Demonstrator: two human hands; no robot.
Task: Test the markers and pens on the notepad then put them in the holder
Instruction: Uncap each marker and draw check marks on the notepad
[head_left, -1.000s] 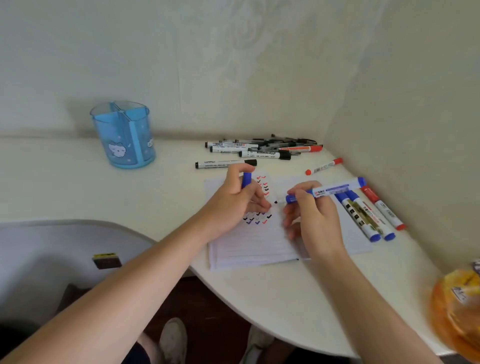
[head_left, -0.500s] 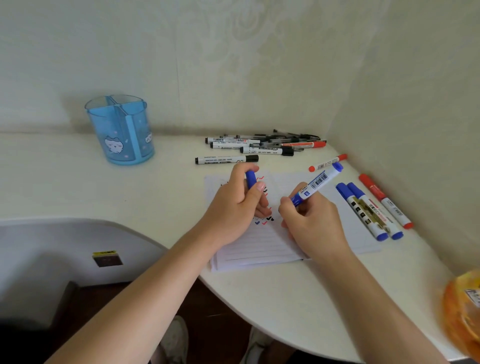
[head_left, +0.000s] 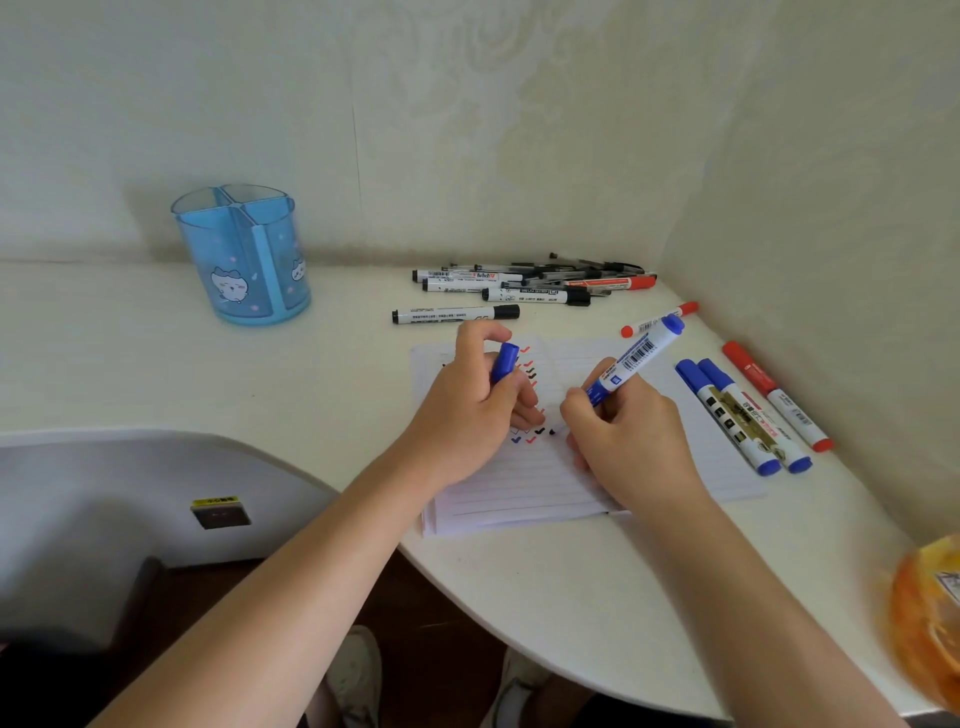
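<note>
Right hand (head_left: 634, 441) pinches the blue marker (head_left: 636, 358), tip down at the notepad (head_left: 519, 493) beside the ticks (head_left: 539, 431); left hand (head_left: 467, 410) grips its cap (head_left: 505, 361) over the notepad. A light, short stroke on bare paper should do.

Right hand (head_left: 631, 441) writes with blue marker (head_left: 635, 359) on notepad (head_left: 524, 488); left hand (head_left: 467, 410) holds cap (head_left: 505, 362).

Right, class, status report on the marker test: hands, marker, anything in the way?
Left hand grips blue cap. Right hand holds blue marker, tip down at notepad. Holder stands apart, far left; nothing seen blocking it.
</note>
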